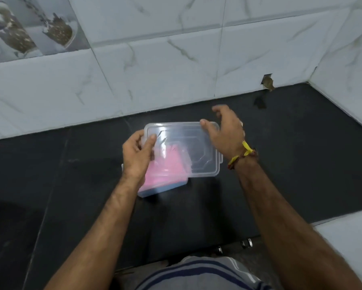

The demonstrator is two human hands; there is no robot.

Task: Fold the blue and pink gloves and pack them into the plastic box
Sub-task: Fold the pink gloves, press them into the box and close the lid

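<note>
A clear plastic lid is held above the dark counter, tilted and shifted to the right of the plastic box below it. Inside the box lies the folded pink glove, with the blue glove showing under it along the near edge. My left hand grips the lid's left edge, thumb on top. My right hand holds the lid's far right corner, thumb on the rim and fingers curled behind it. A yellow thread band circles that wrist.
The black stone counter runs back to a white marbled tile wall and a side wall on the right. A small broken hole sits at the wall's base. A white surface lies at the near right.
</note>
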